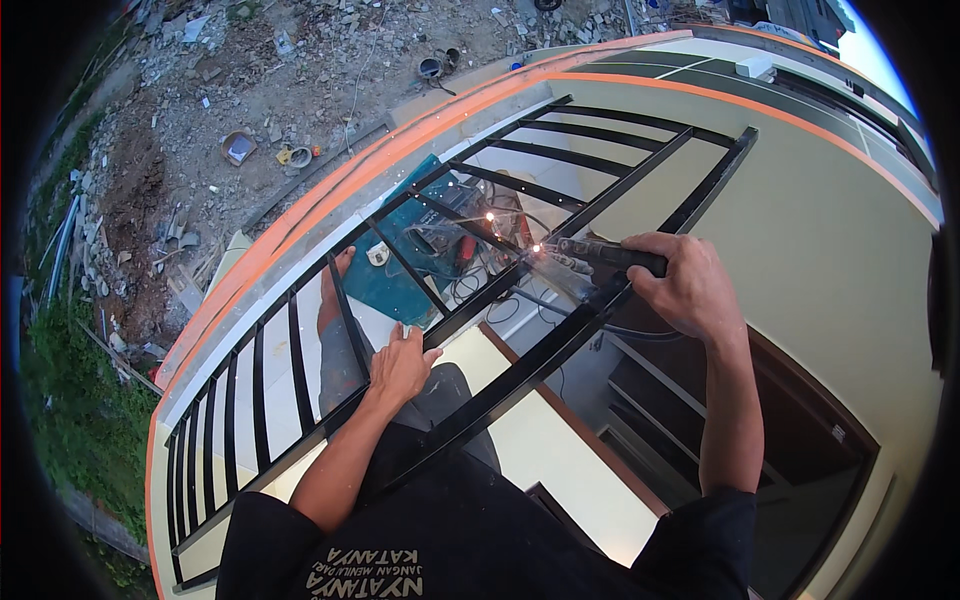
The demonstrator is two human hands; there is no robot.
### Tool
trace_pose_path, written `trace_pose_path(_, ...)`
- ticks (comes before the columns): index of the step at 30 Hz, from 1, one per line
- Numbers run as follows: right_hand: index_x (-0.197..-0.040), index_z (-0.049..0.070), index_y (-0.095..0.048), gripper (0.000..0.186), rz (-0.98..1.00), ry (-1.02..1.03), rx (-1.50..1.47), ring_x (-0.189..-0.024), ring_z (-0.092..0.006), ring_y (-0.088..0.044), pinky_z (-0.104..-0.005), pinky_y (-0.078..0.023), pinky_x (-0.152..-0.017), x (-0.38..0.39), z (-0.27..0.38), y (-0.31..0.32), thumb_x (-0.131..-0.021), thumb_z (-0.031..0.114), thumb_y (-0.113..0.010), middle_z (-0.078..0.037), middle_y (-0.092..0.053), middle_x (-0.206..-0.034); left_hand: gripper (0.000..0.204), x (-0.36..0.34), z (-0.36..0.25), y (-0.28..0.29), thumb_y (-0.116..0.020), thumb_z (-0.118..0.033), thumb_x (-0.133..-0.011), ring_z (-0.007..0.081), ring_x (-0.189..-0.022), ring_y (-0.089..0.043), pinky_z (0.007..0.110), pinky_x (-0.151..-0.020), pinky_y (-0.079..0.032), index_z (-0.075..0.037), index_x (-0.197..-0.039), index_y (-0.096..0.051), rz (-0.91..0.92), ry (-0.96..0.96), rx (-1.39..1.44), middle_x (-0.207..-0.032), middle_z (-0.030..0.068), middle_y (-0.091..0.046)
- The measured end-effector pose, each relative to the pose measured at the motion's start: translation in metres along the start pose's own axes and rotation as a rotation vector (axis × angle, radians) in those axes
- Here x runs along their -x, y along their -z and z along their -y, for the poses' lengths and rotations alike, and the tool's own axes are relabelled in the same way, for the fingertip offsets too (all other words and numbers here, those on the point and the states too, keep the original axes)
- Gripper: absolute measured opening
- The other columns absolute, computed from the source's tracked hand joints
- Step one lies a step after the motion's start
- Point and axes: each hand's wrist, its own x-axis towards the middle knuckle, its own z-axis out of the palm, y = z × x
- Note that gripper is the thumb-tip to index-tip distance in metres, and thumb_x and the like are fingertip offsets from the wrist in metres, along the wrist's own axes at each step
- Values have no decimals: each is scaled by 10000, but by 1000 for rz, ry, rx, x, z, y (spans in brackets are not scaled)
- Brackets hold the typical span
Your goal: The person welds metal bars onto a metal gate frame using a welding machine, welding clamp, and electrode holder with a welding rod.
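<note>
In my right hand [688, 282] is a black welding electrode holder [610, 255], its jaws pointing left. Bright sparks and a little smoke show by its tip, at a joint of the black metal frame [480, 305]. A second glowing spot lies slightly farther left, along what may be the thin electrode. My left hand [403, 368] is closed over the long middle bar of the frame, nearer my body; its thumb points right. Several crossbars link the long bars. The exact contact at the joint is hidden by glare.
Beneath the frame, a teal sheet [385, 285] lies with a red and black machine [470, 235] and cables. An orange-edged wall [290, 235] borders rubble-strewn ground [200, 130]. A cream wall [820, 250] rises right, above a dark doorway [800, 450].
</note>
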Motion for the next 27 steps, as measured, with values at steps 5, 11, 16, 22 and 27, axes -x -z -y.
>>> trace_pose_path(5, -1083, 22, -758, 351, -13, 40, -3, -627, -355, -665, -415, -553, -728, -2, -8, -4, -768, 136, -652, -233, -647, -676, 553, 1, -6, 7, -670, -397, -936, 542, -1020, -651, 561, -886, -542, 63, -1223, -558, 41, 26, 84, -1397, 454, -429)
trace_pose_path(11, -1088, 25, -759, 361, 0, 72, 11, -624, -339, -668, -415, -559, -731, -6, -9, -9, -762, 136, -650, -214, -653, -664, 553, 1, -6, 6, -666, -385, -940, 547, -1043, -641, 556, -891, -540, 72, -1230, -554, 42, 23, 98, -1370, 478, -431)
trace_pose_path(16, -1090, 31, -760, 367, 9, 66, 12, -632, -340, -670, -418, -562, -738, -8, -4, -10, -758, 135, -645, -213, -661, -683, 559, 1, -5, 6, -665, -382, -938, 530, -1052, -647, 552, -893, -539, 74, -1242, -557, 29, 16, 92, -1287, 498, -481)
trace_pose_path(22, -1083, 36, -761, 362, -14, 120, -8, -661, -358, -680, -427, -563, -747, -10, -12, -14, -755, 133, -644, -220, -677, -718, 546, 4, -18, 24, -641, -391, -952, 511, -1181, -595, 559, -925, -528, 76, -1221, -554, 110, 84, 128, -1165, 440, -596)
trace_pose_path(27, -1059, 11, -754, 363, 42, 42, -29, -732, -394, -694, -439, -566, -793, -9, 0, -7, -736, 121, -629, -245, -698, -787, 536, 3, -12, 15, -635, -394, -956, 495, -1322, -488, 580, -942, -517, 79, -1192, -551, 63, 27, 96, -988, 394, -665)
